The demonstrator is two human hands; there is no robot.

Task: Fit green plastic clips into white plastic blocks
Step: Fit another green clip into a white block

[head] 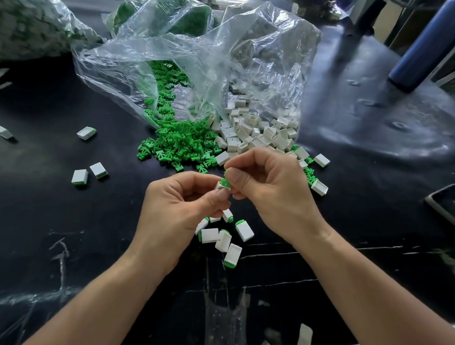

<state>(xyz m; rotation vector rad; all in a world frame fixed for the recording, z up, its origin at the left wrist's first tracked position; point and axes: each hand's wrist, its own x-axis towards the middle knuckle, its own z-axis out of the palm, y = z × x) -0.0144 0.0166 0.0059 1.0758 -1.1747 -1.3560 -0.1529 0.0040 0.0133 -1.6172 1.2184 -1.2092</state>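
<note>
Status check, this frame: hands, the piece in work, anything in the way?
Left grip pinches white block. Right grip pinches green clip at block's end, green partly showing. Finished pieces lie on table below hands; nothing blocks.

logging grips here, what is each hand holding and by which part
The left hand pinches a white plastic block by its lower end; the right hand pinches a green plastic clip by its upper part.

L hand [180, 201] & R hand [270, 188], fingers [236, 177] curled, tips together
</note>
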